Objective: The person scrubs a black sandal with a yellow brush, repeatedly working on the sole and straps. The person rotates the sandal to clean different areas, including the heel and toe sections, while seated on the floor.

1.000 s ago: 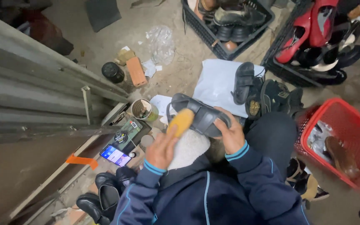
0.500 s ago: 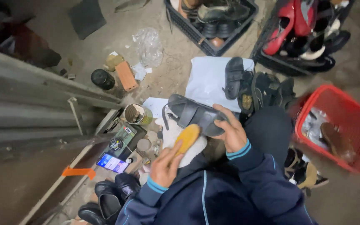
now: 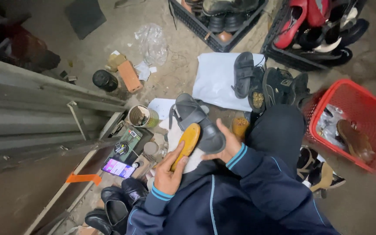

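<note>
My left hand [image 3: 169, 170] grips a yellow wooden-backed brush [image 3: 187, 142], its far end lying against a dark grey strapped sandal [image 3: 196, 122]. My right hand [image 3: 226, 147] holds that sandal from the right, fingers under its near end. The sandal rests over a white cloth [image 3: 194, 162] on my lap. Both arms wear dark blue sleeves with light blue cuffs.
An open tin can [image 3: 140, 116], a phone with a lit screen [image 3: 118, 167] and small tins lie at left. Black shoes [image 3: 114, 209] sit at lower left. A red basket [image 3: 357, 126] is at right; black crates of shoes [image 3: 314, 30] stand behind a white sheet [image 3: 216, 80].
The sandal has come down and turned, its toe now pointing away. My left hand has shifted the brush along it, and my right hand has dropped lower.
</note>
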